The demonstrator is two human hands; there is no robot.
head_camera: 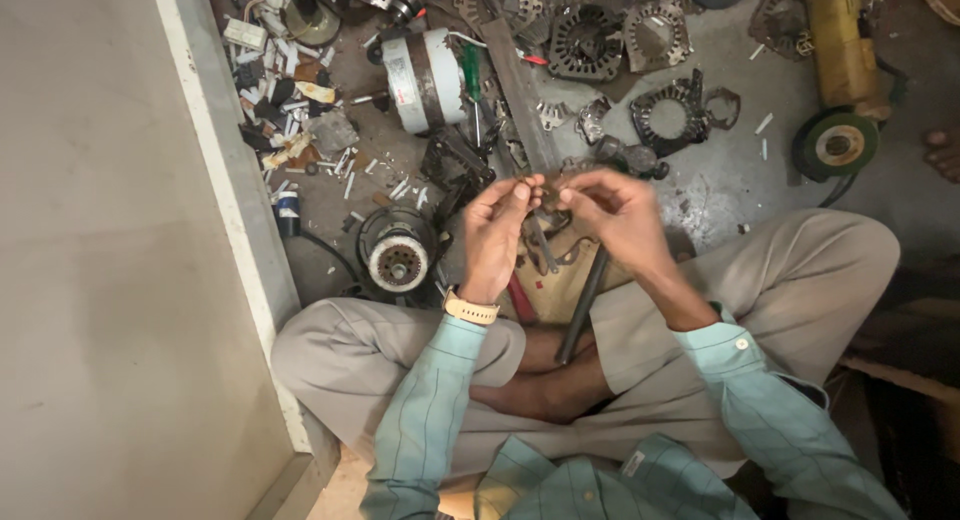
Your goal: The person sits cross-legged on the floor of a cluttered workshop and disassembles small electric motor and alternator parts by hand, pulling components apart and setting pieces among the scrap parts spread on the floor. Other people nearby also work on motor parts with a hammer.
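Observation:
I sit cross-legged on the floor. My left hand (497, 230) and my right hand (615, 215) meet in front of me, fingertips pinched together on a small dark metal part (545, 192). What exactly the part is I cannot tell; it is mostly hidden by my fingers. A tan watch band circles my left wrist. Below my hands a dark metal rod (583, 305) leans across my lap, and a red-handled tool (520, 300) lies beside it.
A white motor housing (425, 80) and a motor rotor assembly (397, 255) lie on the floor to the left. Stator rings (585, 40) and metal brackets (680, 110) are scattered ahead. A yellow angle grinder (840, 70) rests at right. A pale wall (100, 250) bounds the left.

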